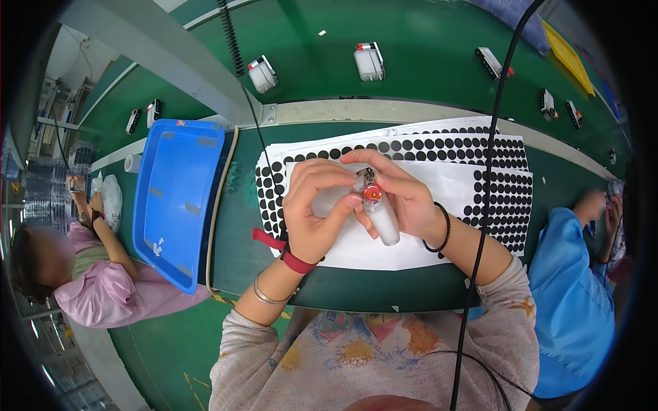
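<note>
Nearest the camera, a thin black cable point(489, 164) is seen hanging in front of the right forearm point(497, 264). Between both hands, above overlapping white paper sheets marked with rows of black dots point(411, 255), a small whitish, rounded device with a red round part at its upper end point(385, 226) is held. Its body is steadied by the right hand point(406, 198), whose bent fingers are closed about its far and right sides. By the left hand point(312, 198), thumb and forefinger are brought into a narrow pinch at the red end; how firmly it is pressed cannot be told.

The step in hand is judged to be close finger work on that end, perhaps fitting or checking a small part; a steady body and a small, controlled pinch seem called for next.

The sheets are spread on a dark green bench point(236, 246). To their left, a shallow blue plastic tray point(171, 192) is set. Beyond a pale metal rail point(356, 109), several white-and-red devices point(370, 63) are spaced across a green surface point(308, 58). A pink-clad person point(113, 294) is seated at left, and a blue-clad person point(572, 301) is seen at right.
</note>
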Motion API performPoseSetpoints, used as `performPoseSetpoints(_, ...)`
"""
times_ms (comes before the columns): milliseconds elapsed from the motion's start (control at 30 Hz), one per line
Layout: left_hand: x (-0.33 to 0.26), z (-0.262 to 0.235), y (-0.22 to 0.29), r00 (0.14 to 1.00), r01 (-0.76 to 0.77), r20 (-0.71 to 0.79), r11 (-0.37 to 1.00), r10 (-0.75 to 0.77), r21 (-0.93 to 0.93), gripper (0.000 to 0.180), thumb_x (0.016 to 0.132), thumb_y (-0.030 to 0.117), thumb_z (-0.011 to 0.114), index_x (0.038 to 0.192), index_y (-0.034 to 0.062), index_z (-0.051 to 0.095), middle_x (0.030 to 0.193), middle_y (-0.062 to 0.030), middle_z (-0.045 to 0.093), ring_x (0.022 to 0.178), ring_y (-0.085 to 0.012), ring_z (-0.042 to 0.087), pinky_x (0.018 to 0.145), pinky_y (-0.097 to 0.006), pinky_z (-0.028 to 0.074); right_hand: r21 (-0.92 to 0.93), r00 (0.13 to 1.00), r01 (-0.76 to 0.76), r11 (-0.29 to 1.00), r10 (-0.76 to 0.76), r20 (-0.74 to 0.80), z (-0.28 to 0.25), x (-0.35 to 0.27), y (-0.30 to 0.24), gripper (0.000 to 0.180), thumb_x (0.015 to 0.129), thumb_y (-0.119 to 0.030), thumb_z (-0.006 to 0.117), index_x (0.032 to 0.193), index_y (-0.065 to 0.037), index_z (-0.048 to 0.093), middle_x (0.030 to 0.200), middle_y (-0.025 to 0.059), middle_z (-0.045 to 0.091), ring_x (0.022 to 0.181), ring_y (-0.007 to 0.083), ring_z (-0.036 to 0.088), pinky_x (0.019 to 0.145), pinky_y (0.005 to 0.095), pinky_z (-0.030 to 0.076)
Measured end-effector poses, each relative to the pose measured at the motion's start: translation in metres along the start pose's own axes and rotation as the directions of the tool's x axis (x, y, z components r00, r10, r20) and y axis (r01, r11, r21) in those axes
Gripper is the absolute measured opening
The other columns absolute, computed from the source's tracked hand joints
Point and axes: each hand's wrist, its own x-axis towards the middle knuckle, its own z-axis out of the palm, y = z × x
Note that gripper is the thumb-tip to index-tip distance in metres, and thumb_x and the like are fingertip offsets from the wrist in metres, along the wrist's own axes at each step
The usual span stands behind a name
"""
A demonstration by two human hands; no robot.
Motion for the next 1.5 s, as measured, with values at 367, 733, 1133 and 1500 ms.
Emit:
performPoseSetpoints(367,-0.002,0.002,0.003,0.993,-0.090,-0.062,0.987,0.099,0.132,0.023,0.061,0.012,0.075,0.078,0.0067,0.061,0.084,-0.0050,0.062,0.086,-0.0248,0.053,0.078,-0.035,0.041,0.088,0.997,-0.027,0.996,0.022,0.068,-0.003,-0.002,-0.002,0.040,0.089,-0.027,0.041,0.122,-0.005,0.034,0.080,0.0143,0.055,0.058,0.0211,0.057,0.045,0.0302,0.048)
performPoseSetpoints(733,-0.006,0.003,0.008,0.983,-0.166,-0.046,0.963,0.180,0.214,0.022,0.061,0.012,0.075,0.079,0.0084,0.062,0.087,-0.0034,0.061,0.084,-0.0235,0.052,0.076,-0.033,0.040,0.136,0.993,-0.062,0.989,0.048,0.106,-0.006,-0.003,0.000,0.040,0.087,-0.026,0.047,0.119,-0.005,0.033,0.083,0.0168,0.054,0.058,0.0229,0.057,0.044,0.0311,0.047)
performPoseSetpoints(1133,-0.006,0.009,0.006,0.994,-0.107,-0.016,0.994,0.107,0.013,0.020,0.069,0.007,0.068,0.086,0.0062,0.057,0.090,-0.0077,0.060,0.090,-0.0282,0.051,0.078,-0.036,0.040,0.177,0.992,-0.081,0.981,0.062,0.110,-0.007,-0.003,0.000,0.029,0.088,-0.024,0.048,0.109,-0.009,0.035,0.077,0.0152,0.054,0.055,0.0231,0.057,0.042,0.0303,0.046)
performPoseSetpoints(1500,-0.006,0.005,0.009,0.995,-0.098,0.043,0.993,0.095,0.064,0.016,0.070,0.008,0.068,0.084,0.0062,0.059,0.086,-0.0072,0.061,0.086,-0.0259,0.052,0.077,-0.035,0.041,0.231,0.991,-0.083,0.969,0.055,0.124,-0.007,-0.003,0.002,0.025,0.088,-0.023,0.048,0.105,-0.010,0.034,0.077,0.0149,0.053,0.056,0.0235,0.057,0.042,0.0302,0.045)
